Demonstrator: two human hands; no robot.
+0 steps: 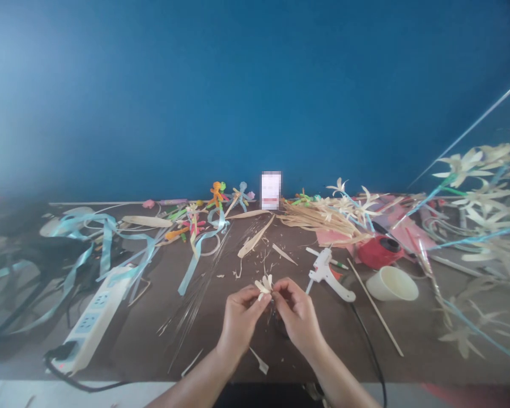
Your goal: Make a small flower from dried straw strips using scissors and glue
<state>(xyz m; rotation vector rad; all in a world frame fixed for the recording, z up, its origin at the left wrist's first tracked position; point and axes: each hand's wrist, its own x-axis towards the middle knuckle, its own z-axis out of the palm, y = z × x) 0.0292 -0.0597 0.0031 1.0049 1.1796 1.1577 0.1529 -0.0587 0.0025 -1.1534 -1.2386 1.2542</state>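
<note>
Near the table's front, my left hand [243,311] pinches a small cream-coloured flower [263,285] made of pale, petal-like strips. From the other side my right hand [295,309] has its thumb and fingertips closed at the flower's right edge. Both hands meet at the flower's base, and the fingers hide its lower part. Just right of the right hand lies a white glue gun [326,273] on its side. Pale scraps [261,362] are on the table below the hands, and a dried husk strip [256,237] lies beyond them.
A white power strip [94,317] and light-blue ribbon [106,238] are on the left, beside thin wires [195,283]. To the right stand a cream cup [392,283], a red object [378,252], a thin stick [376,309] and finished-looking pale flowers [463,170]. A husk pile [323,218] lies behind.
</note>
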